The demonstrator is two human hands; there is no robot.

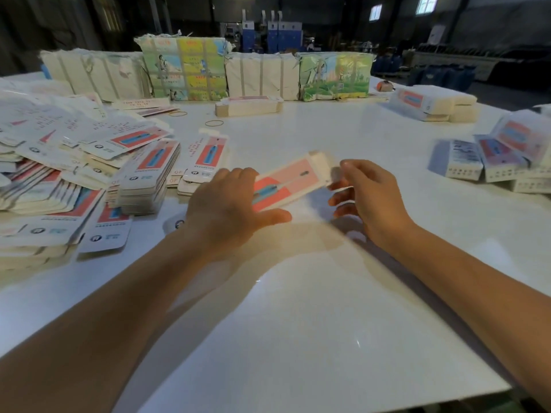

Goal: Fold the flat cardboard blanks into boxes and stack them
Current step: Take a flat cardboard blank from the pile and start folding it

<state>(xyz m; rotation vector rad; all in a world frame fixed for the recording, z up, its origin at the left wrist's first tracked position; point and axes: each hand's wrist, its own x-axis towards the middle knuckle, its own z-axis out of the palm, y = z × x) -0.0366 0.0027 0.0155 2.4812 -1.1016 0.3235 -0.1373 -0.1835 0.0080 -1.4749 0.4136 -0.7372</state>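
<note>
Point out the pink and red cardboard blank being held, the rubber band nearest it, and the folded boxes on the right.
Pink and red cardboard blank (286, 181), head view, its printed face.
Tan rubber band (214, 123), head view, its near edge.
Folded white boxes (465, 162), head view, leftmost box's side.

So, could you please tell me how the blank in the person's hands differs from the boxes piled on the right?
The blank looks flat or barely opened; the boxes are folded into full shapes. The blank is held off the table between the left hand and right hand; the boxes rest on it, piled together. Both carry the same red and blue print.
</note>
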